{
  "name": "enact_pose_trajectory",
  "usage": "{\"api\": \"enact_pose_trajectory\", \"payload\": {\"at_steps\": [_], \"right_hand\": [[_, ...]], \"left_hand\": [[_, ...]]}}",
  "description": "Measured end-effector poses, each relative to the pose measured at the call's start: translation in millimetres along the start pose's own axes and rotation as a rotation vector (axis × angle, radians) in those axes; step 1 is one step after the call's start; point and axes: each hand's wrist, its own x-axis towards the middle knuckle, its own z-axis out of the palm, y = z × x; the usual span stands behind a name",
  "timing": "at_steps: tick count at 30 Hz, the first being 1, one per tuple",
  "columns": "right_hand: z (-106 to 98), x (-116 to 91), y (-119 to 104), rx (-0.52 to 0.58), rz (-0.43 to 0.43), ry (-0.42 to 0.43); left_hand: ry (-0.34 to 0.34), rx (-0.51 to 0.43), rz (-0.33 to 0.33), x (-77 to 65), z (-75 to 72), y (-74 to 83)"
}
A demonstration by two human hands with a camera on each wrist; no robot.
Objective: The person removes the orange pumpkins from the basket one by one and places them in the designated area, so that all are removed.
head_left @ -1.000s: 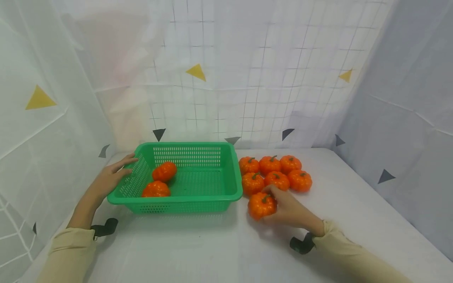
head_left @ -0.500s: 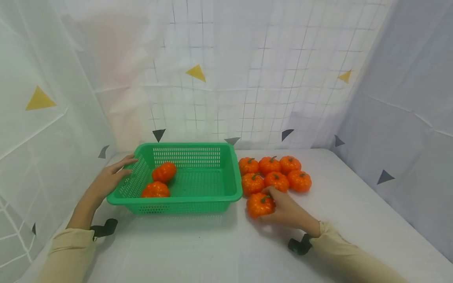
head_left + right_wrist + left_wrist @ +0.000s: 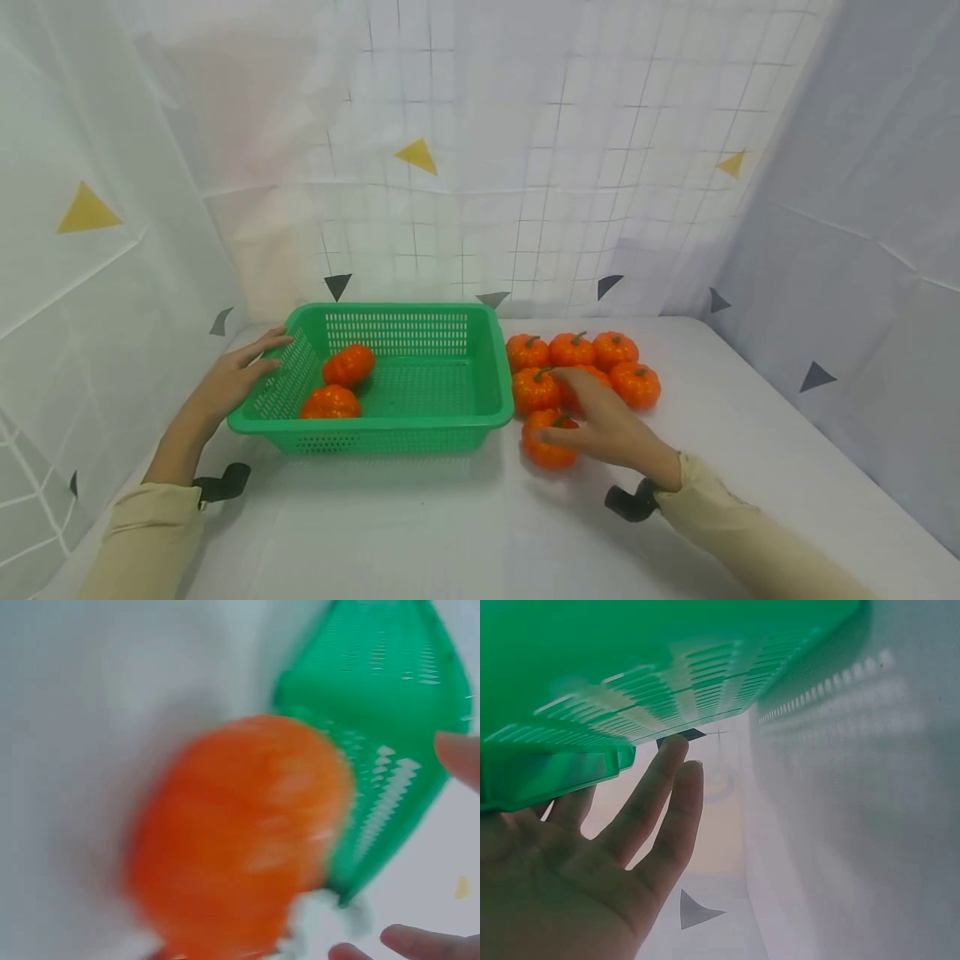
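Observation:
A green plastic basket stands left of centre, with two orange pumpkins inside: an upper one and a lower one. My left hand rests against the basket's left rim; in the left wrist view its fingers extend fairly straight beside the basket wall. Above the frontmost loose pumpkin hovers my right hand, thumb and fingers spread apart. It grips nothing. That pumpkin, blurred in the right wrist view, sits on the table just right of the basket.
Behind the front pumpkin, several more pumpkins stand clustered against the basket's right side, one partly hidden by my right hand. White sheeting with a grid and triangles encloses the white table at back and sides.
Half a second ago my right hand still held the front pumpkin, which had shifted slightly left; now the fingers are spread and raised off it. The left hand and basket look unmoved.

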Motion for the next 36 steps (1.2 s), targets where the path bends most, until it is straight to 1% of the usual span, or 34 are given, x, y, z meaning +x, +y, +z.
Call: {"api": "enact_pose_trajectory", "payload": {"at_steps": [3, 6, 9, 12, 16, 19, 23, 27, 32, 36], "right_hand": [[-7.3, 13.8, -22.1, 0.008, -0.064, 0.018], [-13.7, 31.3, -46.7, 0.023, -0.125, 0.002], [-16.7, 51.5, -71.1, 0.027, -0.186, -0.03], [-13.8, 71.9, -91.2, -0.01, -0.244, -0.074], [-4.0, 97.0, -109.0, -0.013, -0.329, -0.172], [6.6, 116.6, -119.5, -0.029, -0.387, -0.269], [21.2, 140.7, -132.1, -0.111, -0.45, -0.429], [32.7, 157.3, -142.6, -0.181, -0.499, -0.567], [50.4, 175.2, -148.8, -0.216, -0.523, -0.673], [68.9, 188.0, -148.9, -0.25, -0.557, -0.721]], "left_hand": [[-0.004, 0.0, 0.0, 0.9, 0.1, -1.0], [-0.002, 0.006, 0.0, 1.4, 0.4, -2.0], [0.003, 0.005, 0.005, 0.3, 0.1, -3.3], [0.001, 0.004, 0.008, -0.4, -0.5, -2.4], [-0.004, -0.004, 0.004, 0.7, -0.5, -0.4], [-0.001, -0.007, 0.002, 1.1, -0.1, 0.4], [-0.002, -0.01, -0.003, 0.2, 0.1, 1.8], [-0.004, -0.016, -0.005, -0.7, 0.1, 4.0], [0.002, -0.017, 0.0, -1.4, -0.6, 6.1], [0.006, -0.014, 0.006, -1.8, -0.5, 6.4]]}}
